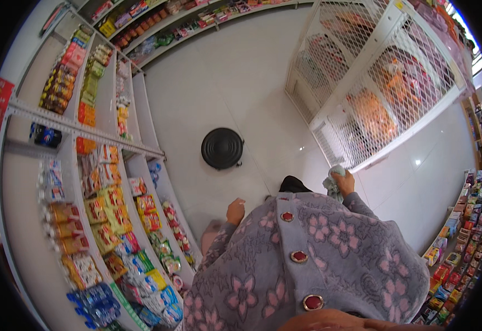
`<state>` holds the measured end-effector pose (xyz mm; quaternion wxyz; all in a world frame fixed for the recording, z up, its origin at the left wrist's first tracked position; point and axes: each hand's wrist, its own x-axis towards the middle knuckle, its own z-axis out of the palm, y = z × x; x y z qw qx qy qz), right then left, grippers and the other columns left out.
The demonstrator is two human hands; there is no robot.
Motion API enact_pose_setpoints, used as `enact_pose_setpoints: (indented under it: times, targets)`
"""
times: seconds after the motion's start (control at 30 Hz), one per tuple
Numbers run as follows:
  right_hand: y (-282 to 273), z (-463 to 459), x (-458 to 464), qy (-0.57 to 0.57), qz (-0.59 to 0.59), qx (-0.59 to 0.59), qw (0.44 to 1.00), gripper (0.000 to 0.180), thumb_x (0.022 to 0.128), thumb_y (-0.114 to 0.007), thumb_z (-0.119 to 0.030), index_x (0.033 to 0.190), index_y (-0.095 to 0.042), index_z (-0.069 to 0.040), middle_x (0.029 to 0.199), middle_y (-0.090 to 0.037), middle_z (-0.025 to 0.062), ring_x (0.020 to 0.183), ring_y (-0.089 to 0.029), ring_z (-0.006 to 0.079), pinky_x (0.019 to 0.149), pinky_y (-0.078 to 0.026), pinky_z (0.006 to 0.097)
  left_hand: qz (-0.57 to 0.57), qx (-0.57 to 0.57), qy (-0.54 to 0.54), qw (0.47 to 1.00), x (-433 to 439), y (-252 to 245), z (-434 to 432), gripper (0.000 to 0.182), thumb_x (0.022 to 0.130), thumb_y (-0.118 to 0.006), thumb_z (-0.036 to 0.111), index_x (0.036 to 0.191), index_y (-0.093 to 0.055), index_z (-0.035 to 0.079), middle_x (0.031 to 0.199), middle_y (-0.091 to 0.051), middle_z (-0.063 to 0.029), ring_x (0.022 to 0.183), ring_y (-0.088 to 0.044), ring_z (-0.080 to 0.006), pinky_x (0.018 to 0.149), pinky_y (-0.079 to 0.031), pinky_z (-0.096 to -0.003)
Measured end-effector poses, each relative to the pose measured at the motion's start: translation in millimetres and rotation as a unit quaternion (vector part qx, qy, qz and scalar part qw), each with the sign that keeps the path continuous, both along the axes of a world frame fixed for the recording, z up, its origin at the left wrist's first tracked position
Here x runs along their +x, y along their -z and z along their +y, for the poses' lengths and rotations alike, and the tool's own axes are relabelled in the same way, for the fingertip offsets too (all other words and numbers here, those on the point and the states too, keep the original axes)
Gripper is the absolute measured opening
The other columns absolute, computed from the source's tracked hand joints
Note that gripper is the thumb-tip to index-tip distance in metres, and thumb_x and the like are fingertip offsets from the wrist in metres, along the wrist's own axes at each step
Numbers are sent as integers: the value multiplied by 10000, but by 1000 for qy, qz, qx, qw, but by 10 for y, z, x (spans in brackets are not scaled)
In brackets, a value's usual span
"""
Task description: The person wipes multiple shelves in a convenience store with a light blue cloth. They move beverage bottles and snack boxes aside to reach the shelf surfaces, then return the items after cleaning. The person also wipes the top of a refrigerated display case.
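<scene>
My right hand (345,183) grips a crumpled grey-green cloth (333,182) close to the lower corner of a white wire-mesh cage bin (340,93). My left hand (235,211) hangs at my other side with its fingers loosely curled, and no object shows in it. Ahead on the floor is a round black object (222,148) with ridged rings on top and what look like small casters at its edge. It stands apart from both hands. The grey cardigan with pink flowers (261,265) covers my body and sleeves.
White store shelves (112,147) along the left hold bottles and bagged snacks (110,202). More stocked shelving (175,33) curves across the back. At right, a low display (452,265) carries many small packets. Pale tiles (241,70) cover the floor. Packaged goods (373,116) fill the mesh bin.
</scene>
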<state>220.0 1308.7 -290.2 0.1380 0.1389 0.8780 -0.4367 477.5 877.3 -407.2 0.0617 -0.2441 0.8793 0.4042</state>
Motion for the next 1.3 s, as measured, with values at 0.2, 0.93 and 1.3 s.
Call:
enact_pose_setpoints:
  times: [0.2,0.93,1.3]
  targets:
    - [693,14,-915,26,-53,116,992,704,736,-763,-518,1087,-690,88,1101,-706,327,1070,-680,467,913,-532,493,-35,61,65,995,-2066,-526,-67,247,976,-538,217,1161,-676,129,993,-723,-154,982,-685,-372,831,-526,-453]
    - [250,-1811,-5124,70,-80,127,986,755,716,-813,-529,1225,-676,11,1142,-713,284,1074,-691,433,938,-537,479,-111,-8,-170,979,-5485,-112,-2534,156,832,-611,139,793,-711,27,763,-678,-144,672,-672,-314,593,-546,-446]
    - [380,-2652,-5662,129,-336,257,897,670,713,-783,-510,1203,-725,-56,1198,-714,234,1112,-699,372,936,-558,471,-98,83,-20,992,-8549,-292,-4309,188,874,-545,19,966,-706,-18,829,-676,-136,676,-677,-227,574,-594,-372]
